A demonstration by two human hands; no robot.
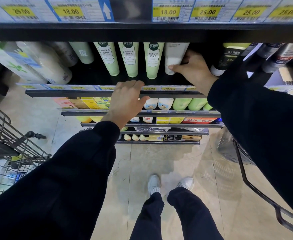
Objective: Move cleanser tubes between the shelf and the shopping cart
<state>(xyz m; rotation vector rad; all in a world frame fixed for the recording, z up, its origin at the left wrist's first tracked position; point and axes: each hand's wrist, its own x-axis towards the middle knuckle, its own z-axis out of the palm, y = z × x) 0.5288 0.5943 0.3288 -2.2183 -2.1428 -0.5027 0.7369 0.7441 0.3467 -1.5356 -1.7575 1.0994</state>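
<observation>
R hand (pixel 192 70) grasping white tube (pixel 174 56) on shelf (pixel 94 93), beside 3 green tubes (pixel 130 59). L hand (pixel 126 99) relaxed, resting on shelf edge, holding nothing. Cart (pixel 7 144) contents unclear; transfer looks unfinished.

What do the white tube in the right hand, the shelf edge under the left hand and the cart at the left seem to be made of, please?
White tube: likely matte plastic, with a smooth, even, low-sheen surface.
Shelf edge: probably black painted metal, thin, straight and faintly glossy; clear plastic price strips sit above it.
Cart: dark metal wire, seen as a thin rod grid.
</observation>
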